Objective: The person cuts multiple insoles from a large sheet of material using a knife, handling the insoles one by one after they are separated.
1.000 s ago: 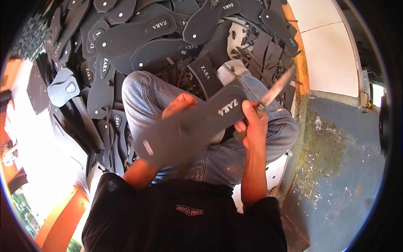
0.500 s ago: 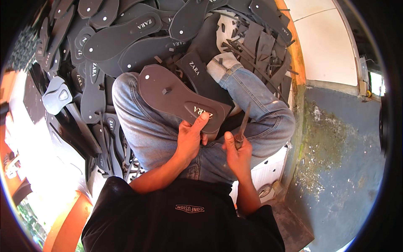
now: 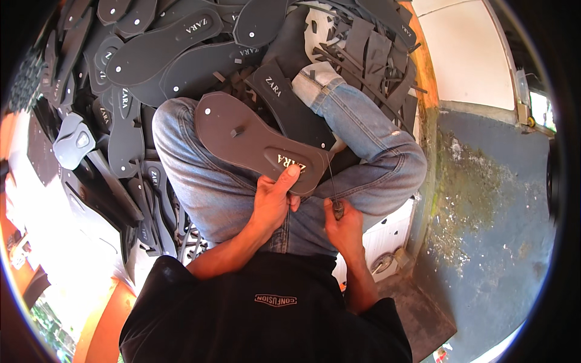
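My left hand [image 3: 274, 196] is closed on a dark grey-brown foam sole [image 3: 245, 142], thumb on top of its heel end and fingers beneath. The sole lies slantwise above my lap, with a white dot near its wide end, a small raised nub and pale lettering by my thumb. Closed round a short dark handle, my right hand [image 3: 345, 227] holds a knife [image 3: 333, 184] upright, its thin blade seen nearly edge-on. The blade's tip is at the right edge of the heel; I cannot tell whether it is cutting in.
Many dark soles [image 3: 163, 48] are heaped beyond my knees and to the left. Another sole [image 3: 284, 100] lies between my jeans-clad legs [image 3: 369, 133]. Foam offcuts [image 3: 369, 51] pile up at the far right. A blue-grey floor [image 3: 490, 206] with mossy stains stretches on the right.
The knife has turned from showing its broad side to nearly edge-on, and its tip has come left to the sole's heel edge. The left hand keeps its hold on the sole.
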`<state>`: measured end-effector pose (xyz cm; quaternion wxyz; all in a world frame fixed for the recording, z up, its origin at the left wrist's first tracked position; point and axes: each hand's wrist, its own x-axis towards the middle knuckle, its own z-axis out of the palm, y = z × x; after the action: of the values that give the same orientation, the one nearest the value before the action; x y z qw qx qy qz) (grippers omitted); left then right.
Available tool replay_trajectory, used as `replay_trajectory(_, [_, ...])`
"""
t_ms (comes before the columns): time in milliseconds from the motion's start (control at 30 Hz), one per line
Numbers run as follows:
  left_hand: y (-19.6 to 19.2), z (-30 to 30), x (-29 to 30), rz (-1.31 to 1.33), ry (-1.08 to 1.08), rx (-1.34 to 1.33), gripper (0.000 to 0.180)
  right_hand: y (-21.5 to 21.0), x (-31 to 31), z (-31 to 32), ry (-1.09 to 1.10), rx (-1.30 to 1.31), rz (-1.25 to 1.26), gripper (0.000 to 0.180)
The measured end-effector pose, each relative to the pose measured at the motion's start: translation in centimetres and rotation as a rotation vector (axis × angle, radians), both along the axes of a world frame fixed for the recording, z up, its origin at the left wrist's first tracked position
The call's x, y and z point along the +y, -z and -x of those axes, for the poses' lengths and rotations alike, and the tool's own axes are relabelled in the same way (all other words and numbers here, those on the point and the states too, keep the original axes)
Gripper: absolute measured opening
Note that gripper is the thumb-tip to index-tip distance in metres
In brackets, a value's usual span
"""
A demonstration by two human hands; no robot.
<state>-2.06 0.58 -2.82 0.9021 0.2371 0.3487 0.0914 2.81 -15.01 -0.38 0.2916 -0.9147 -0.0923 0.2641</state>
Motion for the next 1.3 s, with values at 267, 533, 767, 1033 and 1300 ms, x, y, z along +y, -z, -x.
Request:
replay_trajectory(267, [1.2,2.5,0.5,-0.118,0.053,0.025,0.023,-0.8,3.7,-4.0,-0.280,0.135,-0.027,0.023])
replay_trajectory(533, [-0.1,4.0,3.1,-0.212,0.335,0.098,0.027,2.0,4.6,-4.0,-0.158,0.146,-0.186,0.024])
replay_trajectory(767, [-10.0,-8.6,22.4,-1.083,-0.009,0.046,0.035,2.1,2.5,-4.5,0.104,0.231,-0.265,0.032])
replay_trajectory(1033, [4.1,-9.3,16.5,-0.993,0.016,0.318,0.057,3.4,2.0,-4.3,0.092,0.118,-0.323,0.032])
replay_trajectory(1300, [5.2,-9.2,13.5,-0.837,0.056,0.191,0.025,3.3,1.2,-3.5,0.254,0.138,-0.479,0.030])
